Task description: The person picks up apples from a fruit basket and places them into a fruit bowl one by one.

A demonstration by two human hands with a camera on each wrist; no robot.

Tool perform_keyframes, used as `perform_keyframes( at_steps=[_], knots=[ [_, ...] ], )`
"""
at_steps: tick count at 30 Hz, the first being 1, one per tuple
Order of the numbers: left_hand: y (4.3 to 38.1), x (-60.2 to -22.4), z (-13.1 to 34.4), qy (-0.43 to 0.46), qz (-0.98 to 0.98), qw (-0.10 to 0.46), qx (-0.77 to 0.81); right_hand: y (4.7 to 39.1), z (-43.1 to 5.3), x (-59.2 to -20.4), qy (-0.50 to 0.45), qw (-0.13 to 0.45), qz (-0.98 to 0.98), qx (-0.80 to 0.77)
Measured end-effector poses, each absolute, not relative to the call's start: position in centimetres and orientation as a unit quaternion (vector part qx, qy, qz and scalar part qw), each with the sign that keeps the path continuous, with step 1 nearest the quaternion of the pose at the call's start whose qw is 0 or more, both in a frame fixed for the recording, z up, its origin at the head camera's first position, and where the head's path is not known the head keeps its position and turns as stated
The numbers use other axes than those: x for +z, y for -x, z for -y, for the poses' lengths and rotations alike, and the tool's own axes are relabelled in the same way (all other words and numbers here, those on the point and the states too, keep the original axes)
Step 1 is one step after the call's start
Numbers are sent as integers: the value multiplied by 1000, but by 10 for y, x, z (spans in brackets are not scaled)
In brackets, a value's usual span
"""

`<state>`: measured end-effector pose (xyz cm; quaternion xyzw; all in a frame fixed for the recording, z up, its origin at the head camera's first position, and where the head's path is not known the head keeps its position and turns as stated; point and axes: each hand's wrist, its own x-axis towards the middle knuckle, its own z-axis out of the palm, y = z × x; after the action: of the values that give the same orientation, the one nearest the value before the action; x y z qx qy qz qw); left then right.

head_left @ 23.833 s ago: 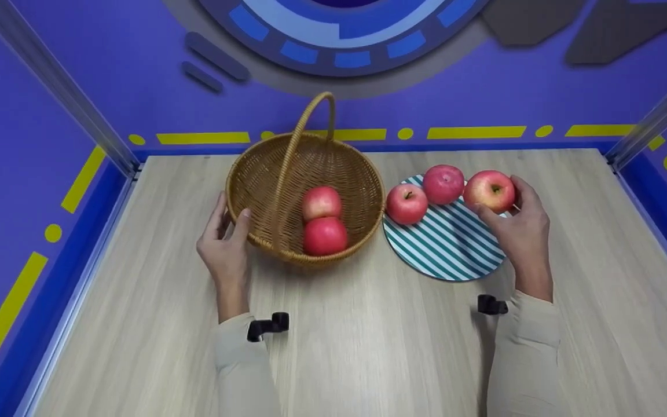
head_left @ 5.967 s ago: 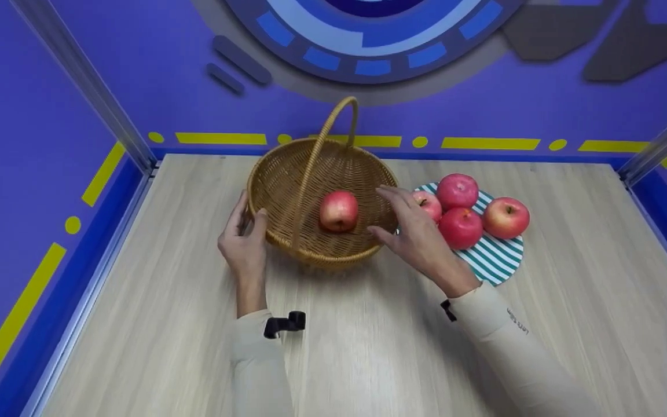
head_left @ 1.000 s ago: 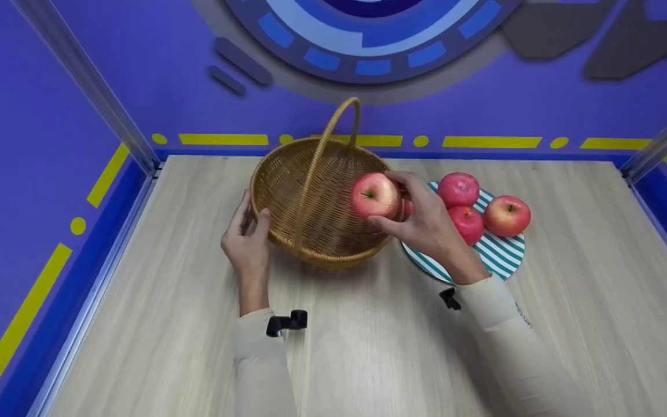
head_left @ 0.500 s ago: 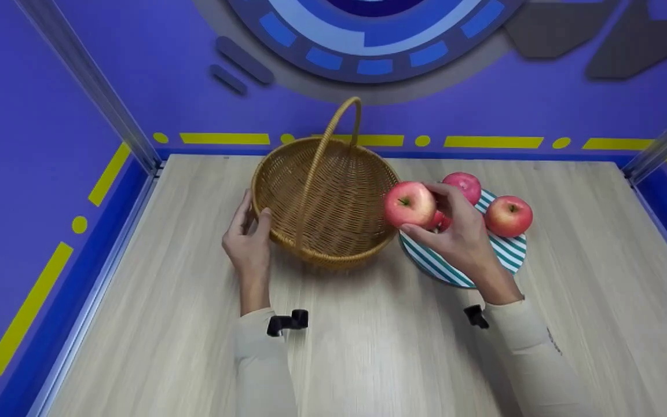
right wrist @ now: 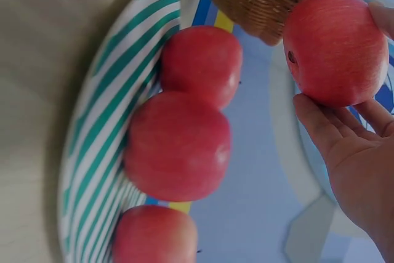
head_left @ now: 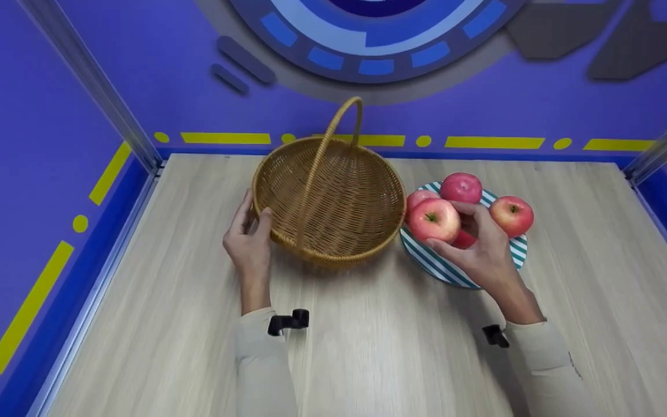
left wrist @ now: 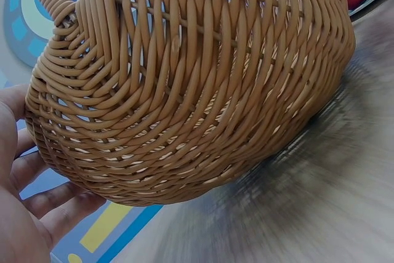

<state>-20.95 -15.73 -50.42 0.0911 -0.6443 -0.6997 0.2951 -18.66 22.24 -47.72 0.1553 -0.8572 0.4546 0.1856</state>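
Observation:
A wicker basket point(head_left: 380, 185) with a tall handle stands left of centre, nothing lying in it. My left hand point(head_left: 249, 240) holds its left side, thumb at the rim and fingers along the outside; the left wrist view shows the basket's woven wall point(left wrist: 184, 90) beside those fingers. A red-yellow apple point(head_left: 435, 220) is gripped between the thumb and fingers of my right hand point(head_left: 487, 249), raised above the round green-and-white striped plate point(head_left: 426, 258). Several apples rest on the plate, among them a dark pink one point(head_left: 461, 188) and a yellowish one point(head_left: 511, 216). The held apple partly hides two others.
The wooden tabletop point(head_left: 380, 347) runs between blue-purple panels point(head_left: 154, 87) at the back and sides. The basket's right rim stands close to the plate's left edge. A small black device point(head_left: 288, 322) sits at each wrist.
The last apple has left the basket in my right hand, moving right and nearer me over the plate. My left hand stays at the basket. Earlier, the basket held two apples.

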Motion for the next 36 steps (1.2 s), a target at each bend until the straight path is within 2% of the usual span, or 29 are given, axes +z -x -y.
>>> perform_keyframes(
  at_steps=[23, 36],
  knots=[
    [210, -504, 156, -97, 641, 303, -699, 165, -268, -500, -76, 128, 876, 460],
    [210, -504, 155, -93, 637, 304, -702, 155, -278, -507, -50, 87, 885, 455]
  ],
)
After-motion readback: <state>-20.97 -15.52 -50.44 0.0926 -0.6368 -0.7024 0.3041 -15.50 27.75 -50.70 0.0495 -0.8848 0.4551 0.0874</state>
